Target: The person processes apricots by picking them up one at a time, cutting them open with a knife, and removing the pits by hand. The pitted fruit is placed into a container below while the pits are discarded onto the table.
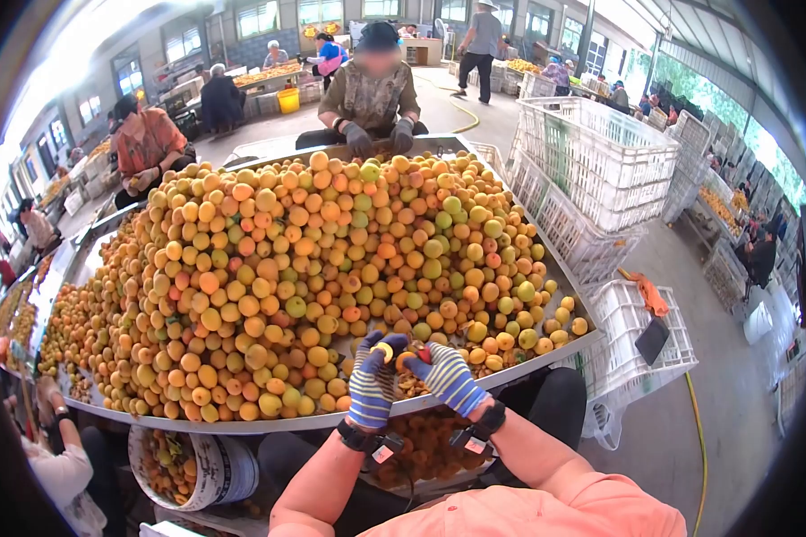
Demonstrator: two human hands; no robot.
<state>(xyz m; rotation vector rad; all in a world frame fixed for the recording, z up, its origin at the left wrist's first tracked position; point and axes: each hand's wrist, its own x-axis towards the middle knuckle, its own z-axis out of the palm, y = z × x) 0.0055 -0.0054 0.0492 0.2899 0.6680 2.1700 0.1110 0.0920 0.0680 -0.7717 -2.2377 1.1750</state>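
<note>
A big heap of yellow and orange apricots fills a wide metal tray. Both of my hands wear blue striped gloves and meet at the tray's near edge. My left hand pinches a small yellow apricot between thumb and fingers. My right hand is closed on another orange fruit right beside it. The two hands nearly touch. Black bands sit on both wrists.
A gloved person sits across the tray, another at the far left. White plastic crates stack on the right. A bucket of fruit stands under the tray's left. Another person's arm is at lower left.
</note>
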